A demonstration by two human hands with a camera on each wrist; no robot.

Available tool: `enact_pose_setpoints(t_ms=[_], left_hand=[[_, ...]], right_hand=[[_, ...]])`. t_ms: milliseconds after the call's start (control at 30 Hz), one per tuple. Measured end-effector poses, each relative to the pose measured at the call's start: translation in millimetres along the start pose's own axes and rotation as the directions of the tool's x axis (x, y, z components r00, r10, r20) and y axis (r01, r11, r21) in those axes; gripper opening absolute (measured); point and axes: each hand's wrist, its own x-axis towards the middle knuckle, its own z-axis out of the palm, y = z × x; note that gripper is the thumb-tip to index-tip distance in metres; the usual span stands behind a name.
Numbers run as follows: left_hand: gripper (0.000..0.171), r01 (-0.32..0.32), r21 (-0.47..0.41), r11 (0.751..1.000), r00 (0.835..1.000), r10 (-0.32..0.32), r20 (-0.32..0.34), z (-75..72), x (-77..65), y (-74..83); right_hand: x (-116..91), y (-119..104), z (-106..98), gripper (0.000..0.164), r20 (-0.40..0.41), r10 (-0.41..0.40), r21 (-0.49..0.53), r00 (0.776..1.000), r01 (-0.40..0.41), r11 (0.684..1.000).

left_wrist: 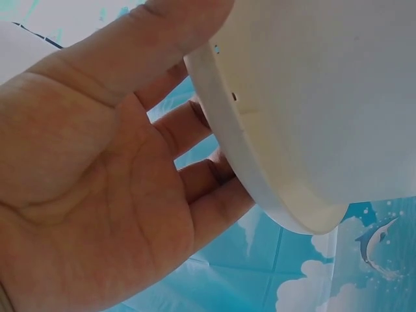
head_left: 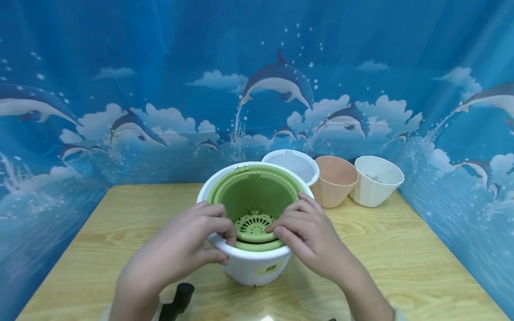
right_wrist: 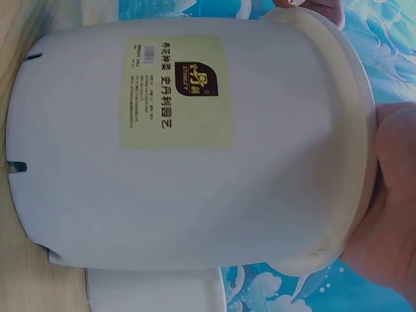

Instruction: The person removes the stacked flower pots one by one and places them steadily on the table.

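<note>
A white flowerpot (head_left: 257, 265) with a yellowish label (right_wrist: 175, 91) stands upright on the table. Green flowerpots (head_left: 259, 189) are nested inside it, and the innermost has a slotted bottom (head_left: 254, 224). At the near left, my left hand (head_left: 192, 238) grips the white rim (left_wrist: 224, 120), fingers curled over it and thumb on the outside. My right hand (head_left: 309, 232) reaches over the near right rim. Its thumb and index finger pinch the green inner pot's edge, while the other fingers lie along the right side of the rim.
Behind to the right stand another white pot (head_left: 291, 165), an orange-pink pot (head_left: 335, 180) and a cream pot (head_left: 377, 180) with something small inside. A black handle-like object (head_left: 178, 301) lies at the table's (head_left: 401, 263) near edge. A blue dolphin-print curtain (head_left: 168, 80) encloses the table.
</note>
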Motion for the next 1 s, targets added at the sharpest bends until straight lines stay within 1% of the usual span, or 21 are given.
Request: enact_pose_setpoints(t_ms=[167,300,433,500,633,800,900,1000], left_hand=[[0.025,-0.014,0.004,1.000,1.000,0.014,-0.006,0.2,0.1,0.0],[0.024,-0.012,0.020,1.000,1.000,0.012,0.003,-0.8,-1.6,1.0],[0.021,-0.026,0.058,0.998,1.000,0.026,0.014,-3.2,-4.9,0.5],[0.020,-0.040,0.068,0.997,0.999,0.039,0.014,-4.7,-6.7,-0.1],[0.021,-0.050,0.063,0.997,0.999,0.049,0.011,-6.8,-8.9,-0.2],[0.021,-0.040,0.046,0.998,0.999,0.040,0.015,-7.4,-8.7,-0.7],[0.022,-0.035,0.027,0.999,0.999,0.035,0.017,-7.6,-8.4,-1.3],[0.023,-0.034,0.008,0.999,0.999,0.034,0.014,-7.6,-8.5,-2.4]], right_hand=[[0,-2,3,0.016,-0.037,0.009,0.004,0.999,-0.009,1.000],[1,-3,6,0.014,-0.084,0.005,0.002,0.996,-0.005,1.000],[1,-4,9,0.014,-0.151,-0.010,0.005,0.988,0.011,1.000],[2,-4,10,0.013,-0.190,-0.031,0.006,0.981,0.033,0.999],[3,-4,13,0.011,-0.277,-0.092,-0.009,0.956,0.093,0.996],[3,-5,15,0.023,-0.368,-0.107,0.003,0.924,0.116,0.993],[4,-6,15,0.028,-0.386,-0.114,0.013,0.915,0.129,0.992],[6,-8,15,0.031,-0.383,-0.150,0.011,0.911,0.167,0.986]])
